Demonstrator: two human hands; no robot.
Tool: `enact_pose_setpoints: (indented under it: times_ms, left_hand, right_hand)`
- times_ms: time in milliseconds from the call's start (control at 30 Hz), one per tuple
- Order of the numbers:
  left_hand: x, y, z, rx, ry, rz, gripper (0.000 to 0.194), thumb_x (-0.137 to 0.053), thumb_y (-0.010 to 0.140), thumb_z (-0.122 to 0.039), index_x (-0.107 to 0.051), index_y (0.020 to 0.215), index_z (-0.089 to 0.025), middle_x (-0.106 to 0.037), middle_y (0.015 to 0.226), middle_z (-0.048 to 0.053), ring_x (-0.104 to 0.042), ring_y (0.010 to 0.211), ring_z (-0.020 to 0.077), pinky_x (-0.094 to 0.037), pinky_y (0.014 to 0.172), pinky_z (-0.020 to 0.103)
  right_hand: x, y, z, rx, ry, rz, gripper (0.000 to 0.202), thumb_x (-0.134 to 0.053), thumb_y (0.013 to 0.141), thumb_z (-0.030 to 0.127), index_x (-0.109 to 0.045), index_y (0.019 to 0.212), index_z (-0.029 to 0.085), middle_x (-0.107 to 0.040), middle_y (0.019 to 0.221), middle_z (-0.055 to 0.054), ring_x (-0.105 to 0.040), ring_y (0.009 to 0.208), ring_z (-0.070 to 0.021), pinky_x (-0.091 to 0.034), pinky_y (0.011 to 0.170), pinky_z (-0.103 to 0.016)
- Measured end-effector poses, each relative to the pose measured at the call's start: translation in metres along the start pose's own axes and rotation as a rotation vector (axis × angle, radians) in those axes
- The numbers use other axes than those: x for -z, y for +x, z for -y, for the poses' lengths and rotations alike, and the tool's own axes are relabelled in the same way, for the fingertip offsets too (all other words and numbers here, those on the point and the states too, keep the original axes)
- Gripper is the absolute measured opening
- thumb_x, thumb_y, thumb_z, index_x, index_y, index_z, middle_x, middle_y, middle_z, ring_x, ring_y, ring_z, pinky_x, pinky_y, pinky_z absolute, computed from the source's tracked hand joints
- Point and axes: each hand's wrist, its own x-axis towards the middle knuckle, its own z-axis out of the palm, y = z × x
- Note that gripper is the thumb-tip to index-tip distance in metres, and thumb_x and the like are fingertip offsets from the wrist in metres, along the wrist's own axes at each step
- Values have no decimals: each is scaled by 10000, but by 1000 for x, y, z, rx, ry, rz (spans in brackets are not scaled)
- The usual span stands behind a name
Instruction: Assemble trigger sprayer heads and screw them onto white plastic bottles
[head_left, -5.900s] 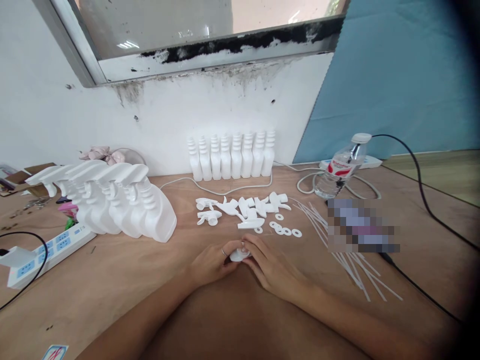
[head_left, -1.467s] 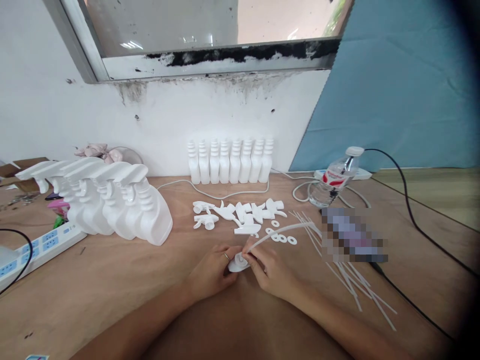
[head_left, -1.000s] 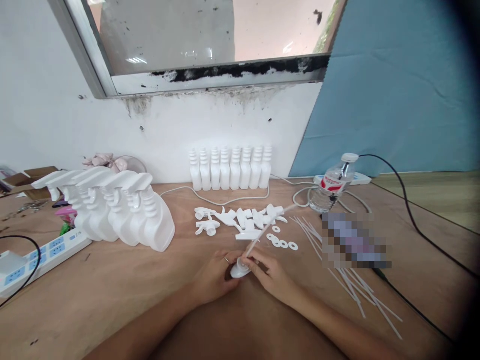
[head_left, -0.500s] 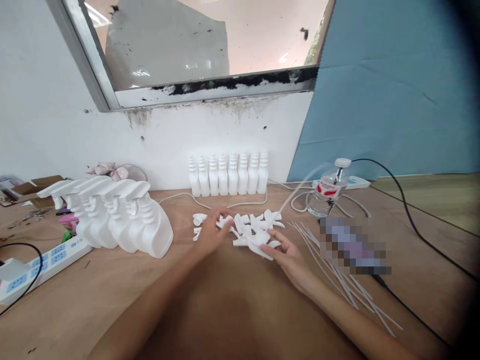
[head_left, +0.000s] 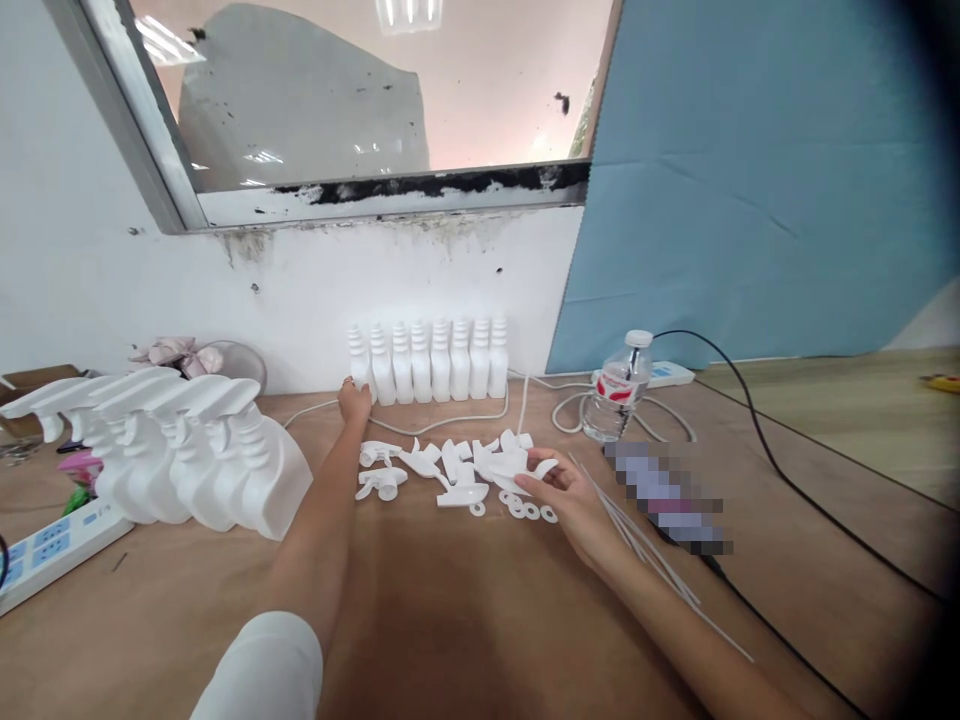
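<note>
At the far side of the table, my left hand [head_left: 355, 402] closes round the lower part of the leftmost white bottle [head_left: 360, 355] in a row of similar upright bottles [head_left: 441, 365]. My right hand [head_left: 562, 490] grips a white trigger spray head [head_left: 508, 467], with a thin pale tube [head_left: 523, 405] rising from it. Loose white spray heads [head_left: 462, 495] lie on the table between my hands, partly overlapping the held one in view. Several flat white washers [head_left: 531, 511] are just below my right fingers.
Several white bottles fitted with spray heads [head_left: 180, 450] stand at left, beside a power strip [head_left: 60, 550]. To the right are thin white tubes [head_left: 645, 545], a clear water bottle [head_left: 619, 385], a blurred-out device [head_left: 667, 495] and a black cable [head_left: 787, 420].
My left hand has moved from the loose spray heads up to the leftmost bottle and taken hold of it. The spray head in my right hand has turned, its tube now upright. The view has shifted right.
</note>
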Motion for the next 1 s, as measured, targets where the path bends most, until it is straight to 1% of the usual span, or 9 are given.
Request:
enact_pose_setpoints:
  times_ms: [133, 267, 367, 500, 567, 633, 700, 833, 1000]
  left_hand:
    - [8, -10, -5, 7, 20, -113, 364, -549, 913, -325, -525, 1227, -143, -547, 1240, 115, -561, 1098, 243, -483, 921, 464]
    - [27, -29, -20, -53, -24, -221, 420, -421, 937, -252, -416, 1315, -69, -447, 1329, 225, -421, 1273, 306, -353, 1053, 467]
    - [48, -53, -31, -176, -81, -180, 409, -397, 923, -234, -421, 1303, -84, -490, 1284, 199, -464, 1230, 268, -368, 1040, 394]
    - [84, -107, -35, -376, -169, -43, 405, -358, 943, -235, -404, 1337, -160, -564, 1227, 108, -546, 1127, 183, -423, 969, 289]
    - [105, -136, -30, -457, -289, 104, 417, -315, 968, -280, -373, 1365, -164, -591, 1163, 102, -583, 1042, 182, -445, 926, 309]
    - [123, -161, -18, -474, -292, 240, 443, -341, 970, -341, -349, 1382, -178, -617, 1095, 88, -606, 973, 186, -467, 874, 322]
    - [139, -178, -2, -488, -282, 346, 429, -362, 964, -355, -358, 1361, -192, -614, 1145, 95, -604, 1016, 199, -474, 865, 326]
    - [157, -185, 29, -554, -136, 316, 314, -444, 919, -350, -500, 1182, -188, -629, 1116, 94, -605, 1037, 228, -474, 898, 358]
    - [163, -175, 46, -625, 10, 292, 284, -444, 906, -357, -548, 1116, -198, -646, 1043, 84, -630, 964, 231, -503, 861, 372]
  right_hand:
    - [2, 2, 3, 6, 74, 24, 442, -795, 648, 426, -611, 981, 201, -673, 1032, -63, -622, 949, -225, -478, 793, -320]
    - [3, 3, 9, 77, 41, -28, 451, -776, 659, 452, -617, 1009, 218, -662, 1039, -42, -619, 917, -210, -471, 775, -314]
    - [11, 5, 19, 189, -144, -130, 428, -747, 680, 468, -627, 1005, 218, -649, 1005, -40, -598, 921, -213, -458, 809, -333]
    - [29, 10, 45, 370, -359, -281, 375, -742, 678, 435, -625, 960, 216, -637, 926, -31, -580, 851, -202, -447, 806, -348]
    - [37, 15, 60, 475, -330, -363, 363, -770, 639, 390, -611, 913, 212, -629, 934, -26, -571, 839, -186, -440, 803, -339]
    - [44, 22, 78, 545, -244, -408, 396, -817, 567, 318, -591, 872, 205, -632, 925, -27, -576, 831, -179, -441, 780, -330]
    - [48, 30, 98, 540, -137, -389, 455, -848, 494, 250, -593, 868, 199, -644, 863, -27, -586, 774, -175, -447, 719, -329]
    - [50, 41, 141, 602, 116, -312, 370, -808, 471, 206, -651, 804, 165, -632, 802, -38, -556, 691, -147, -424, 658, -324]
    - [36, 39, 171, 796, 207, -433, 235, -750, 478, 180, -633, 681, 185, -600, 754, -35, -526, 648, -144, -373, 584, -315]
